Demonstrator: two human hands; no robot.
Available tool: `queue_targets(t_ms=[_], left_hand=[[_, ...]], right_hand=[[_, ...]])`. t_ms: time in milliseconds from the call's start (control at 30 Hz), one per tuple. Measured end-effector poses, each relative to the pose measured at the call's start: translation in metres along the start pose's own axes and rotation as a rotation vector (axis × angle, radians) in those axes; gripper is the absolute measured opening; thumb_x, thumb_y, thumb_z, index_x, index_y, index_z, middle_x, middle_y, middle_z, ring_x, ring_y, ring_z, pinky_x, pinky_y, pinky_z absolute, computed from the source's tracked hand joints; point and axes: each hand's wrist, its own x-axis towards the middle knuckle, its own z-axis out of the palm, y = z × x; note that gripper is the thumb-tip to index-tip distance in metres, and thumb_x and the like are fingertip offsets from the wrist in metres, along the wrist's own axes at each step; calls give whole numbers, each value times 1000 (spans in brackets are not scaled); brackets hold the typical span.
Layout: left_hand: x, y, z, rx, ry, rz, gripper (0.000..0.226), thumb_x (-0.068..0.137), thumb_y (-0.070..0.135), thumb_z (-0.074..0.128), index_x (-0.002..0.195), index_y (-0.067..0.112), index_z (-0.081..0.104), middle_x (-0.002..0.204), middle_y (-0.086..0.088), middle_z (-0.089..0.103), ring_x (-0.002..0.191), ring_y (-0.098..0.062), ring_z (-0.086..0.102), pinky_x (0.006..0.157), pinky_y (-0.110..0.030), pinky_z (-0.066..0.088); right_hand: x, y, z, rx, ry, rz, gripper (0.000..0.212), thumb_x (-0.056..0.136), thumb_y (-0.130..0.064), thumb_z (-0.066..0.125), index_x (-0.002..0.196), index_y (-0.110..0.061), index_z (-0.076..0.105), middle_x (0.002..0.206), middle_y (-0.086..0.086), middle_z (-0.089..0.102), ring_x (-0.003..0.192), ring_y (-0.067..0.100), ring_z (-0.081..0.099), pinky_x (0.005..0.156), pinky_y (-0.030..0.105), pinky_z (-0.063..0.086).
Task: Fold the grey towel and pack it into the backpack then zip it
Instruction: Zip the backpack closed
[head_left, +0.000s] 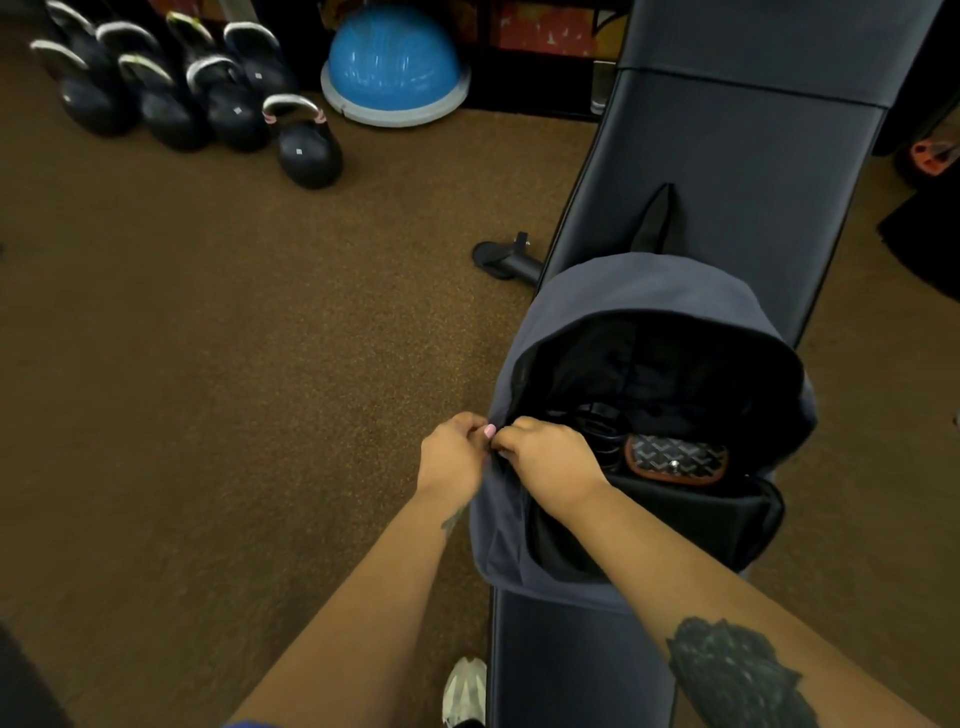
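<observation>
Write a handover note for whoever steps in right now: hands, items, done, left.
Left hand: pinching the backpack edge at the opening's left side.
Right hand: pinching the same spot, beside the left; the zip pull itself is hidden.
Backpack: upright on the bench, main opening wide open. A patterned pouch and dark items show inside.
Towel: not identifiable in view; cannot confirm it is packed.
Left: confirm the towel is in, then zip shut.

Brown gym floor (234, 364), kettlebells (171, 88), bench (727, 171).
</observation>
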Motion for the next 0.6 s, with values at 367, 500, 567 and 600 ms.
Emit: queue_targets(t_ms=[367,500,567,600], left_hand=[[-16,5,2,38,57,106,16,89,5,52,87,19,59,74,6,59,64,-6,52,58,-20,40],[-19,3,5,-19,94,86,22,88,3,52,88,21,65,78,7,63,64,-2,54,54,-9,42],[-21,3,6,-27,115,80,22,89,4,53,91,20,67,81,9,62,65,0,54,54,-4,42],[-22,3,6,-27,121,76,22,90,5,53,94,19,69,82,10,62,66,1,55,55,-2,41]], right_hand=[[-1,-9,0,253,131,292,17,94,-25,49,106,-16,57,97,7,69,90,27,66,75,37,50],[1,-15,2,401,204,447,13,92,-19,53,104,-15,52,88,7,68,82,24,66,66,33,50],[2,-16,4,428,207,498,11,91,-19,54,102,-16,53,89,7,67,83,24,65,66,33,50],[3,-15,5,444,208,529,11,91,-20,55,101,-16,54,90,7,67,84,25,65,67,33,50]])
